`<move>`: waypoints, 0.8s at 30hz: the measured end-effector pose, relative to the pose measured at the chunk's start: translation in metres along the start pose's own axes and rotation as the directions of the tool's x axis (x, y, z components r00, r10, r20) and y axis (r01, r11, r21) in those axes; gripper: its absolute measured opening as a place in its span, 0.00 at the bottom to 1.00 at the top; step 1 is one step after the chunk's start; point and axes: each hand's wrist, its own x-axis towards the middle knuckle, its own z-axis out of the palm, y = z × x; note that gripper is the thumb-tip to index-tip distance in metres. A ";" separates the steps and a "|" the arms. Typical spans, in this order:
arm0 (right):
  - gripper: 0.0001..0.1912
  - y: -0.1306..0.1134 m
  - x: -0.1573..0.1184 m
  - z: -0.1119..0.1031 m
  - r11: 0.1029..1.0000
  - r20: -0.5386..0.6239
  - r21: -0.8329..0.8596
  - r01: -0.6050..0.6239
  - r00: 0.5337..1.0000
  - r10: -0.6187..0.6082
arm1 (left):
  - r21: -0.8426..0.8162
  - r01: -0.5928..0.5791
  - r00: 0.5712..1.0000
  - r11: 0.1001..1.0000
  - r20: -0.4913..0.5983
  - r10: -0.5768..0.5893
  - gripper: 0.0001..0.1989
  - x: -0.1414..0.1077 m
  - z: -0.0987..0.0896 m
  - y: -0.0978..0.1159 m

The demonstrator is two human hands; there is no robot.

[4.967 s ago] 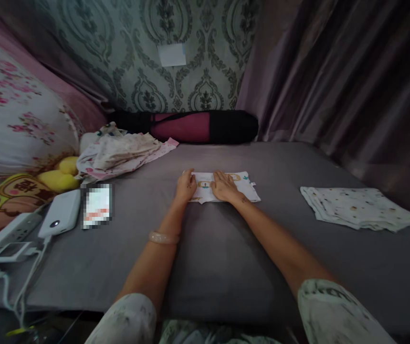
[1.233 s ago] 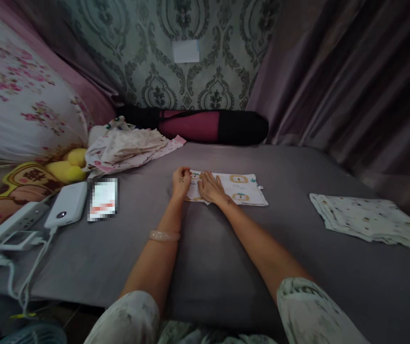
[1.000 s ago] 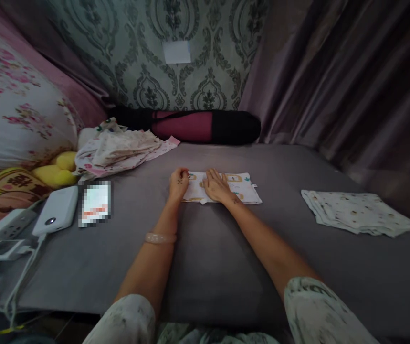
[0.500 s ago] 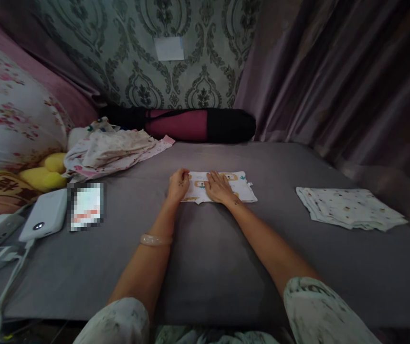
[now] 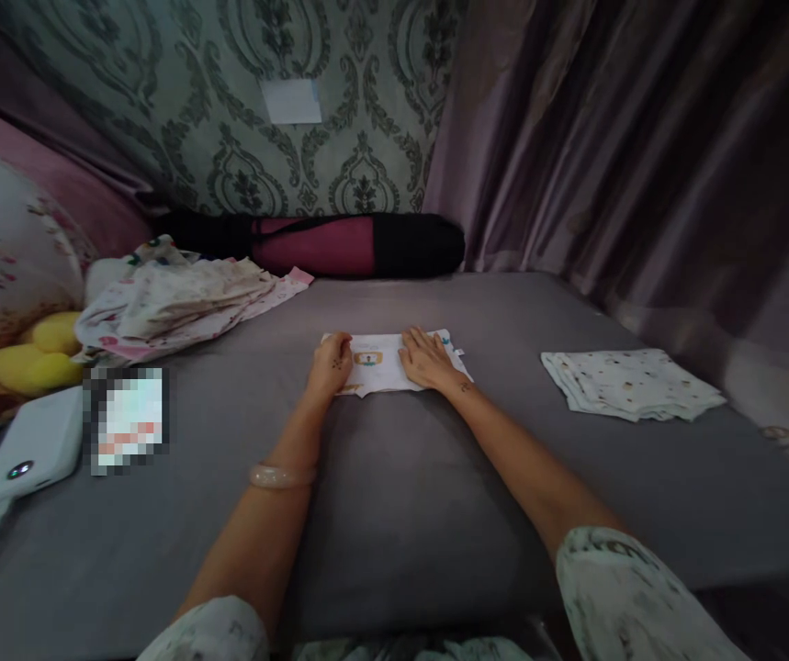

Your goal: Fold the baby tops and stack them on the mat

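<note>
Since the earlier frame, the right hand [image 5: 428, 360] has slid toward the right end of the white printed cloth [image 5: 378, 375], and my view has swung to the right. I see the grey sheet [image 5: 394, 496] spread wide, a black-and-maroon roll [image 5: 318, 243] at its back, the rumpled pile [image 5: 180, 298] off left and the folded spotted cloth [image 5: 632, 381] off right. The printed cloth lies straight ahead, long axis left to right, a hand on each half, neither nearer. The right lies flat, open; the left is curled at its end, grip unclear to me. The hands are apart.
</note>
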 end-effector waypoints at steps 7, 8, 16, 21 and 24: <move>0.30 0.006 0.003 0.010 0.999 0.059 0.010 -0.032 0.998 0.031 | 0.036 -0.031 0.999 0.999 0.044 0.029 0.13 0.000 0.003 -0.003; 0.31 0.006 0.004 0.010 0.999 0.061 0.012 -0.031 0.998 0.031 | 0.039 -0.033 0.999 0.999 0.044 0.032 0.13 0.000 0.003 -0.003; 0.30 0.008 0.002 0.001 0.995 0.103 0.084 -0.048 0.994 0.039 | 0.053 -0.057 0.997 0.997 0.046 0.055 0.13 -0.002 0.004 -0.004; 0.31 0.021 -0.004 -0.009 0.994 0.052 0.078 -0.082 0.996 0.078 | 0.109 -0.090 0.995 0.990 0.060 0.084 0.15 -0.002 0.005 -0.004; 0.32 0.032 -0.009 -0.010 0.994 0.046 0.036 -0.101 0.994 0.100 | 0.163 -0.126 0.989 0.979 0.093 0.112 0.16 -0.003 0.004 -0.003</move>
